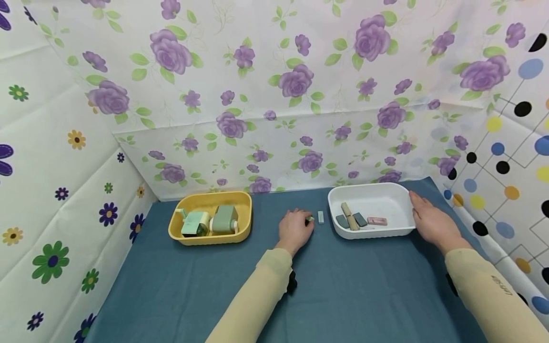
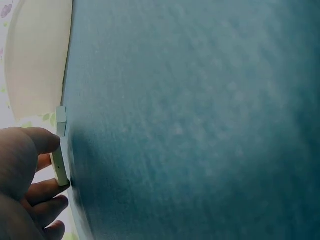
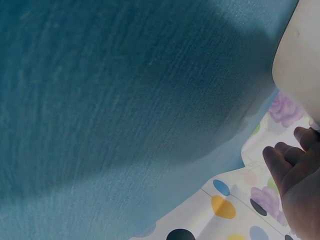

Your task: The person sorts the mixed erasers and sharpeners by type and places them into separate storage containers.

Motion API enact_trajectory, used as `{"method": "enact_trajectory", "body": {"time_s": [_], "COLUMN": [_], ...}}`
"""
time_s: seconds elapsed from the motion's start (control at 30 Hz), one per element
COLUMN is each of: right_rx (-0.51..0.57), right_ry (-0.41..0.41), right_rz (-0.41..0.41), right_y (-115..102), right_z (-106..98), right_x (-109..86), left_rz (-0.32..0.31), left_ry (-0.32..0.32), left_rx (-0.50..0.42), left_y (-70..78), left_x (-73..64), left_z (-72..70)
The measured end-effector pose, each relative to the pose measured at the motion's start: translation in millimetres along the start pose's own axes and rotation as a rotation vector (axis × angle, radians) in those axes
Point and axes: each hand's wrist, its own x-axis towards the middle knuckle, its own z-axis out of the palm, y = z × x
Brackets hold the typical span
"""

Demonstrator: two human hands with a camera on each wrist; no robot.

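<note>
My left hand (image 1: 296, 230) is low over the cloth, pinching a small pale green block (image 2: 59, 167), perhaps an eraser, between thumb and fingers. Just beyond it lies a similar light-blue block (image 1: 320, 217), also visible in the left wrist view. At the right, my right hand (image 1: 436, 225) rests with extended fingers against the outer right side of a white basket (image 1: 373, 191). Inside that basket are a beige roll-shaped piece (image 1: 350, 216), two grey-blue pieces, one of them a small block (image 1: 360, 219), and a pink block (image 1: 377, 221).
A yellow basket (image 1: 214, 198) stands at the left. It holds a mint-green device (image 1: 195, 222) and a darker green one (image 1: 224, 220), which look like crank pencil sharpeners. Blue cloth (image 1: 206, 295) covers the table. Patterned sheets (image 1: 257, 95) rise behind and at both sides.
</note>
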Motion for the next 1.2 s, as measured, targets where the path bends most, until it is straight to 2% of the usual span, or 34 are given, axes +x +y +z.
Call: {"method": "enact_trajectory", "body": {"time_s": [0.2, 0.43, 0.7, 0.83, 1.1, 1.2], "right_rx": [0.002, -0.005, -0.006, 0.008, 0.02, 0.019], "right_ry": [-0.007, 0.001, 0.02, 0.021, 0.022, 0.023], "right_rz": [0.001, 0.004, 0.002, 0.004, 0.002, 0.0], "right_y": [1.3, 4.0, 4.0, 2.3, 2.3, 1.6], "right_z": [0.2, 0.1, 0.3, 0.6, 2.1, 2.7], "right_x": [-1.8, -1.0, -2.7, -4.0, -1.5, 0.8], "left_rz": [-0.005, 0.014, 0.056, 0.075, 0.176, 0.211], "left_ry": [0.023, 0.046, 0.091, 0.088, 0.093, 0.069], "left_rx": [0.001, -0.031, -0.065, -0.07, 0.023, 0.062], "left_y": [-1.8, 4.0, 24.4, 35.4, 50.4, 57.1], "left_x": [2.2, 6.6, 14.8, 16.8, 24.1, 28.5], "left_z": [3.9, -2.1, -14.1, -17.8, -19.6, -21.5]}}
